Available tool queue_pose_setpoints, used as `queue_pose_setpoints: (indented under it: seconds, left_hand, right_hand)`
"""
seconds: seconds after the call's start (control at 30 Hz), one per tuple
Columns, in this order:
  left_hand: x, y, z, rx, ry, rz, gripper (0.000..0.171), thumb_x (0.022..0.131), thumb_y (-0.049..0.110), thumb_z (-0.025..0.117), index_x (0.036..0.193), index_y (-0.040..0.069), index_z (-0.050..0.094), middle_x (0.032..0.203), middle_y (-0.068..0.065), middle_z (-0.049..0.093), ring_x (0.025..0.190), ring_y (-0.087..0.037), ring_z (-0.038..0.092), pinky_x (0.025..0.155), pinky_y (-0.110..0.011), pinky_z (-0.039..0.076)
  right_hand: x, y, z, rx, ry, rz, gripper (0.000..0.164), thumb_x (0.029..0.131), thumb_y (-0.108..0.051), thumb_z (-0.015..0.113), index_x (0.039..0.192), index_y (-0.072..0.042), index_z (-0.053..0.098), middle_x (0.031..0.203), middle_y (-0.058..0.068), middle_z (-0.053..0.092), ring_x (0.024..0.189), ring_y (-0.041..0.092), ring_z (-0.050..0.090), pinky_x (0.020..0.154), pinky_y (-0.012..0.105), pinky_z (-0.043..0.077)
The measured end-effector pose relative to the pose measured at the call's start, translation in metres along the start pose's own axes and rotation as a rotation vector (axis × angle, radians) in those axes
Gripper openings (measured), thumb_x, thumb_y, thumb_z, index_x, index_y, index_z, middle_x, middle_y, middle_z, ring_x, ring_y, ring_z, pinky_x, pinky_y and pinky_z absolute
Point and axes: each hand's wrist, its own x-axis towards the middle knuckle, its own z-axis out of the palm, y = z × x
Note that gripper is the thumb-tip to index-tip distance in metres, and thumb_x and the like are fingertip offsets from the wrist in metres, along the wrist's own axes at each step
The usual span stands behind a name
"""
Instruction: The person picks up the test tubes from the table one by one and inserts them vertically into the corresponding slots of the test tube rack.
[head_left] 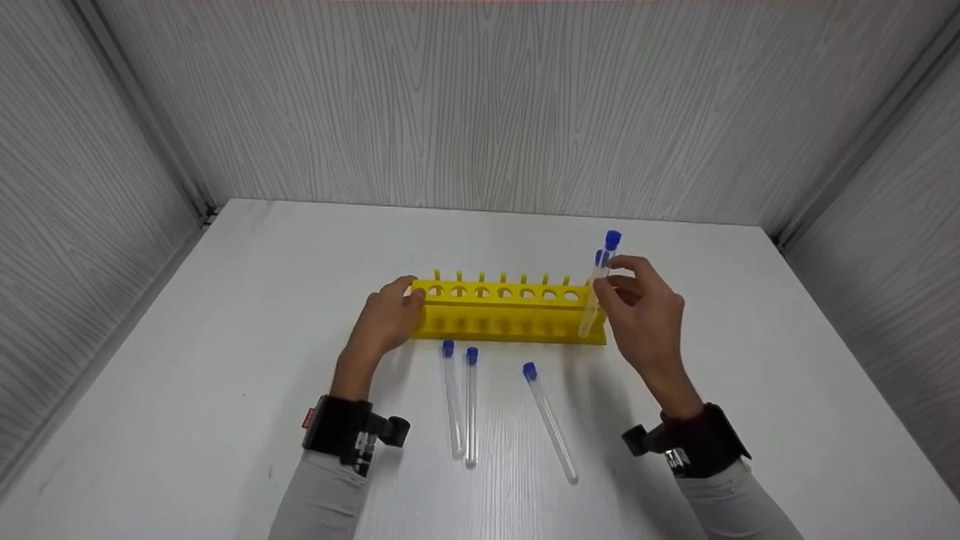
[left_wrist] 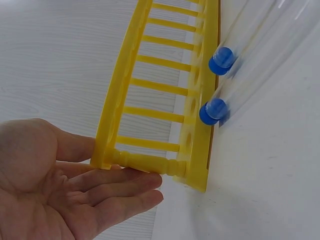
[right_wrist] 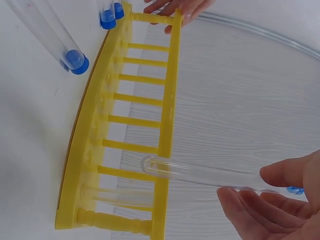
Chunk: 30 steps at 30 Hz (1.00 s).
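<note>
A yellow test tube rack [head_left: 510,311] stands on the table, with a row of round holes along its top. My left hand [head_left: 390,319] holds its left end, thumb on the top bar and fingers by the end post. At the other end, my right hand [head_left: 649,319] pinches a clear test tube [right_wrist: 215,176] between thumb and fingers. This tube has a blue cap [head_left: 613,238] and tilts, its rounded bottom overlapping the rack's top bar in the right wrist view. Another capped tube [right_wrist: 120,196] stands in the rack's end position, partly behind the held one.
Three clear test tubes with blue caps lie in front of the rack: a left one [head_left: 453,401], one close beside it [head_left: 472,409], and a slanted one [head_left: 551,424] further right. A grey wood-grain panel [head_left: 480,105] rises behind the white table [head_left: 262,300].
</note>
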Motion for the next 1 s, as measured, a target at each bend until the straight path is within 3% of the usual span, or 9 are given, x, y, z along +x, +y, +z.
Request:
queue_pose_setpoints:
  seconds: [0.47,0.77,1.0]
  left_hand:
    - [-0.001,0.0,-0.003,-0.011,0.003,-0.018,0.054,0.11,0.034,0.037,0.157,0.008,0.036,0.158,-0.018,0.043,0.14,-0.033,0.046,0.12,-0.054,0.031]
    - [-0.002,0.0,-0.003,-0.01,0.001,-0.01,0.054,0.11,0.033,0.038,0.157,0.008,0.037,0.155,-0.019,0.047,0.121,-0.03,0.054,0.114,-0.051,0.04]
    - [-0.002,-0.001,-0.003,-0.004,-0.005,-0.027,0.055,0.11,0.034,0.036,0.158,0.008,0.035,0.157,-0.019,0.044,0.127,-0.031,0.052,0.118,-0.053,0.035]
  right_hand:
    - [0.011,-0.004,-0.002,0.022,0.014,-0.008,0.026,0.097,-0.017,0.068,0.12,-0.006,0.066,0.103,0.011,0.078,0.087,0.023,0.076,0.083,0.041,0.062]
    - [0.023,-0.015,-0.007,0.022,0.017,-0.019,0.026,0.097,-0.018,0.068,0.119,-0.005,0.065,0.1,0.011,0.078,0.083,0.022,0.076,0.08,0.04,0.062]
    - [0.032,-0.017,-0.007,0.02,0.017,-0.016,0.026,0.098,-0.018,0.065,0.119,-0.004,0.064,0.099,0.01,0.078,0.085,0.021,0.075,0.085,0.041,0.061]
